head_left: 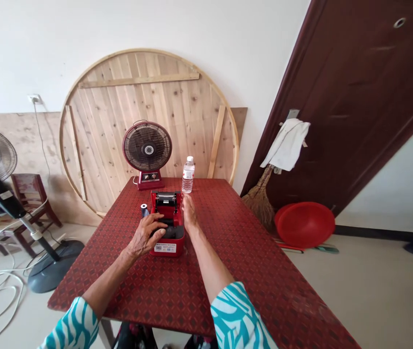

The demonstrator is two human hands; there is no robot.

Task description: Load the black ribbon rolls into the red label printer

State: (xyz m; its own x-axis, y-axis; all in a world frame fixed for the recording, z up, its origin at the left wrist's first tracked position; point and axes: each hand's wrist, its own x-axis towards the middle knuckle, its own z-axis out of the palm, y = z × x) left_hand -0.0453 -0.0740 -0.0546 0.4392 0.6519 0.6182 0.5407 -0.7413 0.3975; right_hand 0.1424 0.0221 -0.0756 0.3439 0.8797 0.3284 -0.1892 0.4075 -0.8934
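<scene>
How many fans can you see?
2. A red fan stands on the far end of the table, and a standing fan is at the left, partly cut off by the picture's edge.

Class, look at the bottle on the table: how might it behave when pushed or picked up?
The bottle would probably tip if pushed high up, being tall and narrow. Its clear, ridged wall looks like thin plastic, so it may flex when squeezed. Laid over, its round body would likely roll.
</scene>
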